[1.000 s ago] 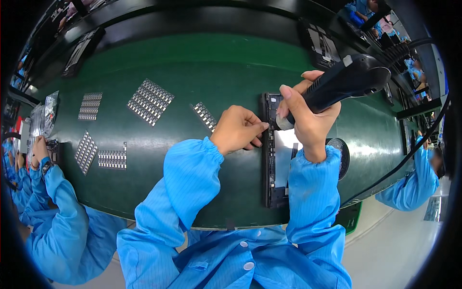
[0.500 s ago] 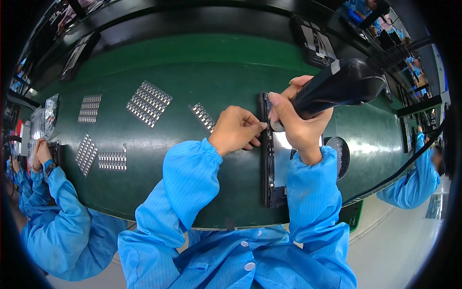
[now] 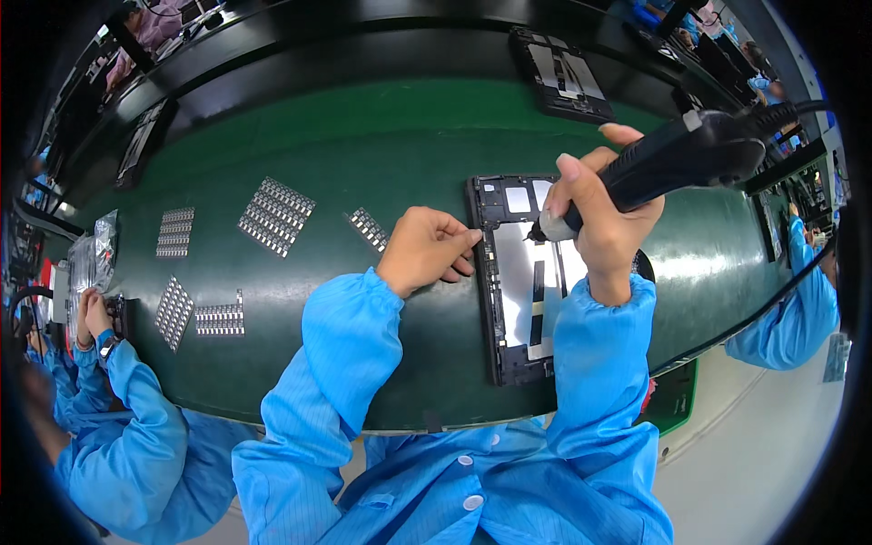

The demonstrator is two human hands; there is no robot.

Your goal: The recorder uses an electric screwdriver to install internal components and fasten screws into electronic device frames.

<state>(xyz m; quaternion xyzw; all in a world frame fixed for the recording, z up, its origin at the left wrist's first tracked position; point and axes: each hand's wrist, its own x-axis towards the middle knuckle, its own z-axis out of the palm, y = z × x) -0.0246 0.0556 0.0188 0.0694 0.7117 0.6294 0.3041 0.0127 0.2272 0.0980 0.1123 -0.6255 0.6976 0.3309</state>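
A tablet-like device (image 3: pixel 516 313) with a black frame and silver plates lies on the green bench. My right hand (image 3: pixel 610 227) is closed round a black corded electric screwdriver (image 3: pixel 677 163). Its bit points left and down over the upper silver plate; I cannot tell whether it touches. At the device's left edge is my left hand (image 3: pixel 427 250), thumb and forefinger pinched together. Whatever sits between those fingertips is too small to make out. A partly used sheet of small metallic parts (image 3: pixel 368 229) lies just beyond the left hand.
Several more sheets of small parts (image 3: pixel 277 216) lie to the left. A similar device (image 3: pixel 561 74) rests at the back. Behind my right wrist a round dark dish (image 3: pixel 643 265) is mostly hidden. A blue-sleeved person (image 3: pixel 136 427) works at far left, near clear plastic bags (image 3: pixel 94 259).
The screwdriver and my right hand have moved right, off the device's left edge, uncovering more silver plate. My left hand has shifted slightly left, still pinched.
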